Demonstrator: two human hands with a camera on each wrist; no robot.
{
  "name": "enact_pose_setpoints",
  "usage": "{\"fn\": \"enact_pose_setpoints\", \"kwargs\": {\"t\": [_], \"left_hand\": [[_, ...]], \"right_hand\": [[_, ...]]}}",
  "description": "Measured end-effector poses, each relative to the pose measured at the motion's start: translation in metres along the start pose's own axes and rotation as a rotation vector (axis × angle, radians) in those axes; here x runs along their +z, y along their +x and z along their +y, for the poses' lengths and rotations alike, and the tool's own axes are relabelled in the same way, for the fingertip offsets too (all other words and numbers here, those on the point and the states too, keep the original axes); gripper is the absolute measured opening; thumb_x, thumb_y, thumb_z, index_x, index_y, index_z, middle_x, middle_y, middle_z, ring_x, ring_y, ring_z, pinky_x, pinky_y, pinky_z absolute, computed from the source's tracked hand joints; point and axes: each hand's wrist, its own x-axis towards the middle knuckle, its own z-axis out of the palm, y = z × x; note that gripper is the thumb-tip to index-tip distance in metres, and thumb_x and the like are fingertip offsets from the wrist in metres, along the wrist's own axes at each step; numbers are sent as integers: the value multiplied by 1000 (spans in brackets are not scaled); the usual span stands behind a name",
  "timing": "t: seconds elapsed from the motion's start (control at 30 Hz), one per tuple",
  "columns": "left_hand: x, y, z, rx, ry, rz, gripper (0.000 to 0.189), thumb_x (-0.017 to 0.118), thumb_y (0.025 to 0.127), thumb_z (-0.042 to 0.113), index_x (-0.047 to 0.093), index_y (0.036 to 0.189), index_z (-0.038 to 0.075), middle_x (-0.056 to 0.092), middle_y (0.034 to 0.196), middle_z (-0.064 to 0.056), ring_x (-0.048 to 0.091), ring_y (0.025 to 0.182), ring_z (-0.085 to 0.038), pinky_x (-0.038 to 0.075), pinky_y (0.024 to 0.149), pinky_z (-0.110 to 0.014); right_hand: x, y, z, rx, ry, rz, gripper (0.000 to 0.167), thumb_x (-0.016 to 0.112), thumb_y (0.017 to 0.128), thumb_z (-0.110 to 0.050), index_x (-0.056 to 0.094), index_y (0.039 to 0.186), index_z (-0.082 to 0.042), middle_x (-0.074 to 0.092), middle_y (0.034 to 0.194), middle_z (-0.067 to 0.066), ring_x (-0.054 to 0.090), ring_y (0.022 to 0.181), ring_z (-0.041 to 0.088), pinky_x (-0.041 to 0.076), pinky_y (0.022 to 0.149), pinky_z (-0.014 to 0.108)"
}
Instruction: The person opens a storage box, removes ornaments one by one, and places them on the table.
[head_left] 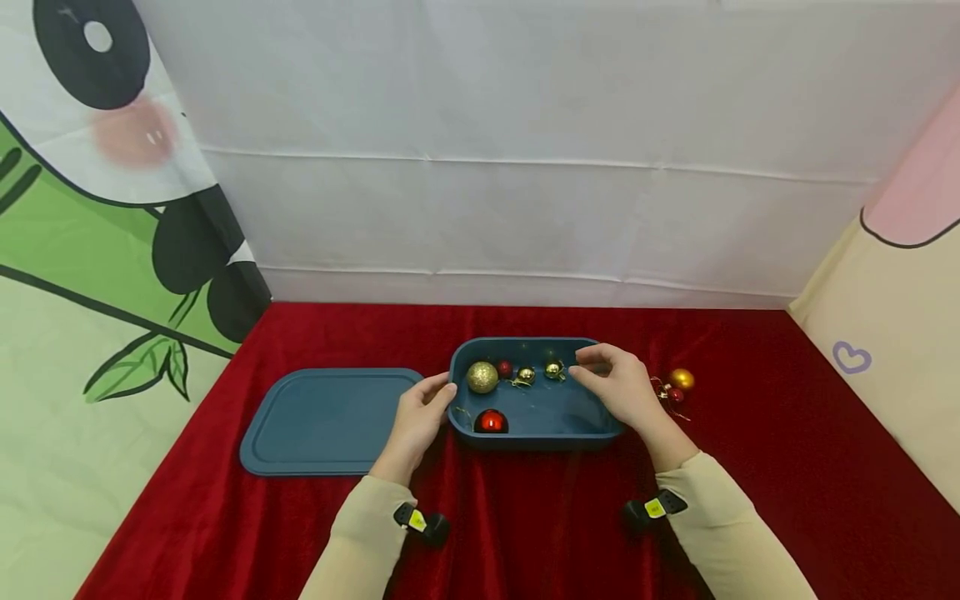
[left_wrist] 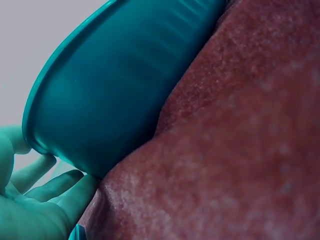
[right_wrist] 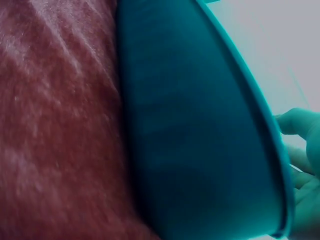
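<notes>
Left hand (head_left: 417,414) pinches a blue box (head_left: 540,442); right hand (head_left: 624,387) hovers over its far corner

A white backdrop (head_left: 525,212) fills twelve o'clock, flanked by a printed green-and-white panel (head_left: 112,262) at ten and a cream-and-pink one at two. Below them spreads a red velvet cloth (head_left: 795,467), creased toward six o'clock.

The box stands uncovered on the cloth, near the middle of the head view. At its nine o'clock, beyond the left hand, a blue lid (head_left: 330,425) lies flat.

The left hand grips the box end at nine o'clock, thumb at the rim and fingers against the outer wall. The right hand reaches in from three o'clock, its fingers loosely bent and its thumb and forefinger slightly apart; whether it touches the rim is unclear. Each wrist bears a small black device with a yellow label.

Inside the box, a shiny red ball (head_left: 492,422) sits at eight o'clock and a glittery gold ball (head_left: 482,377) at ten, with a small red ball (head_left: 505,368) just beside it. One little gold ball (head_left: 527,376) lies near the centre; another sits at one o'clock, close to the right thumb. Outside, at three o'clock past the right hand, lie a gold bauble (head_left: 682,379) and smaller red ones.
</notes>
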Motion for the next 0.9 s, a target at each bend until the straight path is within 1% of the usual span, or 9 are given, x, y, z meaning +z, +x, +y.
{"fn": "enact_pose_setpoints", "kwargs": {"t": [0.07, 0.17, 0.23, 0.3, 0.4, 0.47, 0.63, 0.73, 0.9], "left_hand": [[0, -1, 0, 16, -4, 4, 38, 57, 94, 23, 57, 128, 5, 62, 117, -20, 63, 99, -22, 54, 79, -26], [0, -2, 0, 61, -2, 5, 41, 58, 93, 26, 58, 127, 2, 63, 113, -20, 64, 94, -18, 54, 75, -24], [0, -2, 0, 73, -1, 8, 42, 59, 93, 27, 58, 126, 2, 64, 112, -19, 64, 92, -16, 54, 74, -24], [0, -2, 0, 63, -1, 5, 41, 58, 93, 27, 58, 127, 3, 64, 113, -19, 63, 93, -16, 54, 75, -24], [1, 0, -1, 28, 4, 10, 38, 57, 94, 23, 58, 128, 5, 63, 116, -19, 63, 95, -17, 53, 77, -25], [1, 1, -2, 17, 11, 10, 38, 56, 95, 21, 57, 128, 4, 62, 117, -20, 63, 96, -18, 53, 77, -25], [1, 1, -2, 11, 14, 9, 37, 56, 95, 20, 57, 128, 4, 63, 117, -20, 62, 95, -16, 53, 77, -24], [2, 0, -1, 12, 14, 7, 37, 57, 94, 19, 57, 128, 4, 63, 116, -19, 63, 95, -17, 54, 77, -25], [1, -1, 0, 23, 21, 9, 37, 56, 95, 19, 57, 128, 4, 63, 118, -19, 63, 96, -19, 54, 78, -27]], "right_hand": [[4, 2, 0, -12, -11, -12, 34, 68, 87, -23, 64, 114, -3, 68, 110, 16, 66, 99, 29, 54, 83, 43], [10, 6, 0, -16, -22, -29, 36, 68, 87, -24, 63, 116, -2, 68, 111, 17, 65, 100, 29, 53, 84, 44], [13, 9, 0, -9, -29, -40, 36, 68, 87, -23, 63, 116, -3, 67, 112, 16, 64, 101, 29, 53, 83, 44], [17, 11, 0, 0, -33, -47, 37, 69, 87, -23, 63, 116, -3, 67, 112, 16, 64, 102, 28, 53, 83, 44], [21, 14, 0, 10, -41, -59, 37, 69, 86, -23, 63, 117, -4, 67, 114, 15, 63, 103, 28, 52, 85, 44], [24, 15, 0, 16, -53, -68, 38, 69, 87, -24, 62, 118, -4, 66, 115, 15, 62, 105, 28, 51, 86, 45], [29, 18, 2, 36, -112, -94, 40, 69, 87, -25, 60, 121, -7, 63, 121, 13, 59, 110, 29, 50, 89, 47], [31, 21, 2, 49, -138, -111, 42, 69, 86, -24, 59, 123, -7, 61, 124, 13, 57, 113, 30, 49, 91, 47], [32, 27, 2, 40, -180, -148, 43, 69, 86, -23, 58, 124, -5, 60, 125, 15, 56, 115, 32, 48, 92, 47]]}}
